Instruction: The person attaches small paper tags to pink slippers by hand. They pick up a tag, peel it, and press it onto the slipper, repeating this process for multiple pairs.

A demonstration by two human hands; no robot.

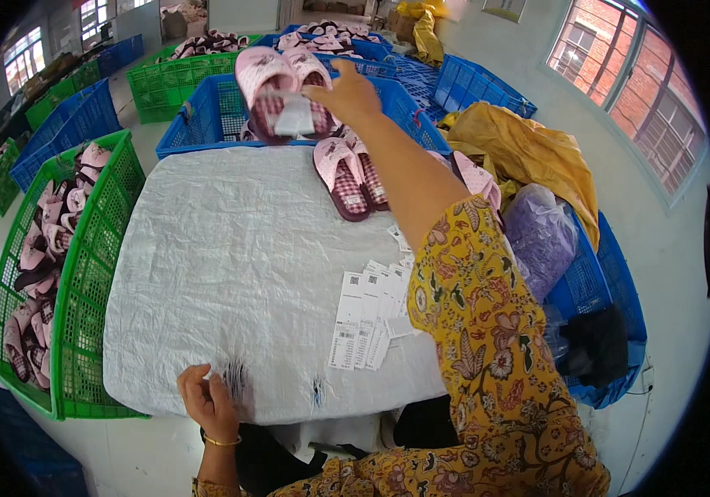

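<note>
My right hand [353, 98] reaches far forward, its thumb over the edge of a pair of pink slippers [265, 73] with dark checked insoles. The pair is a little blurred, tilted above the blue crate behind the table, and a white label [295, 116] hangs on it. Near the front edge, my left hand [208, 404] rests with curled fingers beside a bunch of thin dark bristles [235, 378]; what is in those fingers, if anything, is hidden. Another pair of slippers [341, 178] lies at the table's back right. Several white printed tags [363, 311] lie fanned out left of my right sleeve.
A grey-white sheet [206, 248] covers the table. Green crate [81, 306] at left holds many slippers; blue crate [197, 124] adjoins the back edge. At right are a yellow sack [529, 149], a bag of purple material [541, 236] and a black cloth [595, 344]. A second dark bristle bunch [317, 391] lies in front.
</note>
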